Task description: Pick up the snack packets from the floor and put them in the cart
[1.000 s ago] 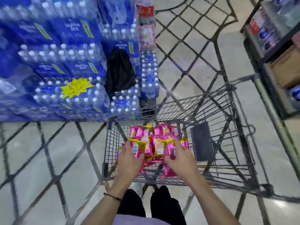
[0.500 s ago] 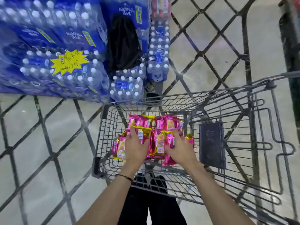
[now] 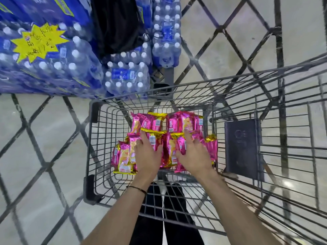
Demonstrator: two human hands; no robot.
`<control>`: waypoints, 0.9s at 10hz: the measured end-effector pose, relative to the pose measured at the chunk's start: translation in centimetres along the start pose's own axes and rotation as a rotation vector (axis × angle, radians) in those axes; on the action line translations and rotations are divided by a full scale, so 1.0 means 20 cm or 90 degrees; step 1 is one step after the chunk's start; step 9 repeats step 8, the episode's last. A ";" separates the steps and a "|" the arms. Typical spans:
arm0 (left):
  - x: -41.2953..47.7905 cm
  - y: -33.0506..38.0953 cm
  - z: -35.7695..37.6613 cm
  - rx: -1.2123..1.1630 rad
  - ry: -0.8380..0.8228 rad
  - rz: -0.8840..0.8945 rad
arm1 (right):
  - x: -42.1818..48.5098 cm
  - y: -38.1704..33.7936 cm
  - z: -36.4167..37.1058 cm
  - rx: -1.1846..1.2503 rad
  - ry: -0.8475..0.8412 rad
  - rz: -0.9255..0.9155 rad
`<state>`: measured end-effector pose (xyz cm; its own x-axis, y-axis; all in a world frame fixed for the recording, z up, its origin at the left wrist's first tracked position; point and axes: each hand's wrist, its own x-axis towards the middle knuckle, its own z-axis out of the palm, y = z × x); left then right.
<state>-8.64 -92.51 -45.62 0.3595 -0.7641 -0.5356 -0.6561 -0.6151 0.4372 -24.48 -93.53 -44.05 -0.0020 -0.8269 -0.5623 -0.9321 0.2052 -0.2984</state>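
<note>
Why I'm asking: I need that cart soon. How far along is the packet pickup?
Done: pink snack packets lie piled in the cart. In hand: left hand and right hand rest flat on the pile. Left: no packets show on the visible floor, so probably only withdrawing the hands.

Shrink-wrapped packs of water bottles [image 3: 53, 71] with white caps and blue labels are stacked across the upper left of the frame. A yellow starburst sign [image 3: 38, 43] with handwriting too blurred to read is stuck on the front of that stack. A black bag [image 3: 116, 23] of soft cloth hangs over the packs at top centre. Below it sits a smaller pack [image 3: 126, 76] with its caps showing, and just to the right a narrow column of packs [image 3: 166, 32] runs to the top edge. Right of centre is a dark, flat rectangular object [image 3: 242, 149]; what it is cannot be told. Black trousers [image 3: 152, 227] fill the bottom centre.
</note>
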 end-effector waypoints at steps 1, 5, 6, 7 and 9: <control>0.00 -0.02 0.04 -0.001 0.000 0.008 | 0.02 0.02 0.03 0.005 0.028 0.001; -0.04 -0.02 0.06 0.032 0.039 0.025 | 0.01 0.10 0.09 0.070 0.029 -0.004; -0.07 -0.01 0.03 0.039 0.042 0.028 | -0.02 0.12 0.07 0.075 0.028 -0.002; -0.11 -0.02 -0.03 0.044 0.047 0.034 | -0.08 0.12 0.03 0.077 0.017 0.001; -0.17 -0.03 -0.09 0.038 0.048 0.028 | -0.17 0.13 -0.05 0.049 0.028 0.003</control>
